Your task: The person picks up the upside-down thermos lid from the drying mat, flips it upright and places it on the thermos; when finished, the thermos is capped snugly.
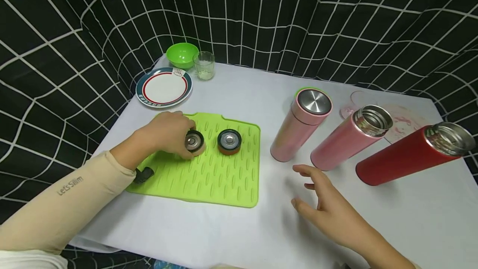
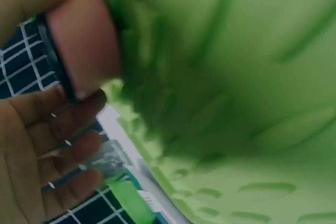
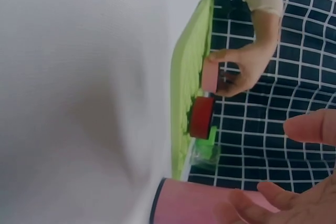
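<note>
My left hand (image 1: 168, 133) pinches a pink bottle lid (image 2: 86, 38) between thumb and fingers, over the left half of a green ridged mat (image 1: 224, 182). The lid's dark-rimmed metal inside faces up. Beside it on the mat lies a red lid (image 3: 201, 117), also inside up. My right hand (image 1: 328, 211) is held over the white table with fingers spread and loosely bent, holding nothing. Nearest to it stand an open pink bottle (image 1: 341, 146) and a pink bottle with its metal-topped lid on (image 1: 296, 130). An open red bottle (image 1: 399, 161) stands farther right.
A dark object (image 1: 143, 174) lies at the mat's left edge, partly behind my left forearm. At the back left are a plate (image 1: 164, 87), a green bowl (image 1: 181, 55) and a glass (image 1: 204, 65). Black gridded cloth (image 1: 261, 20) rises behind the table.
</note>
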`<state>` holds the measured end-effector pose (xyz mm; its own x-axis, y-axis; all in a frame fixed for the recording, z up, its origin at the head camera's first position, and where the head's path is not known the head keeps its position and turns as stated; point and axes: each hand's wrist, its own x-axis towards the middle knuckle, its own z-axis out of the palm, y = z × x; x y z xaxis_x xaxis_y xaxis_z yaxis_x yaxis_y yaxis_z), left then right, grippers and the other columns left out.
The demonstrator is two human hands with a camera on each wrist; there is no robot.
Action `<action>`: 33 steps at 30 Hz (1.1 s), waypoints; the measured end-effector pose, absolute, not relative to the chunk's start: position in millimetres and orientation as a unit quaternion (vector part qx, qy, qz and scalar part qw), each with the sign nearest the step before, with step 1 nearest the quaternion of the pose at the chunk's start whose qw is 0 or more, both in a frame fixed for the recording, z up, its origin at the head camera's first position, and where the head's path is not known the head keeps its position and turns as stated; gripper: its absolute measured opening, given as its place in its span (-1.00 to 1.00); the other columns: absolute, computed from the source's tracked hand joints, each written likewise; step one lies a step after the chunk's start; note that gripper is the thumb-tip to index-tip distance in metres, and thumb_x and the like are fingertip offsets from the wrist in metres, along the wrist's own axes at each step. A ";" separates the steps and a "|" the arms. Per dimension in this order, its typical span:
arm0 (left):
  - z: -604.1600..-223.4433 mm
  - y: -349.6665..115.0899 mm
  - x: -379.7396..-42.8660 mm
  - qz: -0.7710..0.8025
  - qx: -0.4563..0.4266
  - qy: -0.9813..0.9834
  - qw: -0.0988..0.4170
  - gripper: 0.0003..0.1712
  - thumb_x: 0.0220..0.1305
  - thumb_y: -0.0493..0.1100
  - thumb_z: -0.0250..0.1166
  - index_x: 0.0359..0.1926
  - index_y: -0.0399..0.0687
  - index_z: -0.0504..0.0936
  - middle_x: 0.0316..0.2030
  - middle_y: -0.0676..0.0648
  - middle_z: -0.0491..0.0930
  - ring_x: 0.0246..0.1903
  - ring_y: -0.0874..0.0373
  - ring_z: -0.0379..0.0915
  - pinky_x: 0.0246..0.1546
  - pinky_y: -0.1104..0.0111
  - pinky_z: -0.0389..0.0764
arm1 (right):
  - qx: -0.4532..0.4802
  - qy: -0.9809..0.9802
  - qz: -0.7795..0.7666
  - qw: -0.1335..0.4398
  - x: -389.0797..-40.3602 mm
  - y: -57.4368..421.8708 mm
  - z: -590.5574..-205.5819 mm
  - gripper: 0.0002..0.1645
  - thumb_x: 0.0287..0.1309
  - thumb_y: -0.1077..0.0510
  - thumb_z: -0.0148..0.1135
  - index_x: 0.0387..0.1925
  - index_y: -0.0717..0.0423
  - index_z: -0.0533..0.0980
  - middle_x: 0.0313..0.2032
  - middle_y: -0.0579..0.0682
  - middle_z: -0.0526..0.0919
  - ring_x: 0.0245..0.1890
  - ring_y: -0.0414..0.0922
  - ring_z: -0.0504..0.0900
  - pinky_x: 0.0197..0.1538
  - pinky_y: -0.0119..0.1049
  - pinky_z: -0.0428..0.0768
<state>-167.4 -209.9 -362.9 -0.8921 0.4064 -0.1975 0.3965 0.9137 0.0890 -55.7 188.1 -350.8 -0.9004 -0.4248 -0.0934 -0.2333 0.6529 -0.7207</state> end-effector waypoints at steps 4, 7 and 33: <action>-364.8 -210.6 -169.4 0.028 0.210 0.973 0.088 -0.42 -0.29 0.39 0.48 -0.41 0.09 0.59 -0.54 0.17 0.48 -0.44 0.14 0.39 -0.47 0.23 0.46 | -0.194 0.900 -0.372 0.120 -56.0 185.1 -351.5 -0.25 0.24 0.09 0.31 0.36 -0.28 0.18 0.28 -0.09 0.29 0.14 0.11 0.46 -0.16 -0.09 0.58; -354.2 -205.6 -165.9 0.027 0.219 0.973 0.067 -0.45 -0.29 0.39 0.46 -0.49 0.11 0.54 -0.58 0.17 0.46 -0.50 0.16 0.38 -0.51 0.25 0.44 | -0.201 0.891 -0.385 0.130 -55.7 182.8 -350.1 -0.33 0.25 0.03 0.32 0.31 -0.32 0.24 0.24 -0.15 0.37 0.12 0.05 0.49 -0.14 -0.14 0.60; -295.9 -83.7 -102.3 0.103 0.387 0.916 -0.019 0.04 -0.30 0.59 0.39 0.09 0.01 0.49 -0.22 0.17 0.46 -0.25 0.26 0.35 -0.30 0.37 0.44 | -0.226 0.801 -0.552 0.059 -81.6 125.8 -348.4 -0.67 0.16 0.03 0.38 -0.12 0.10 0.53 -0.32 -0.10 0.67 -0.35 -0.15 0.63 -0.26 -0.34 0.57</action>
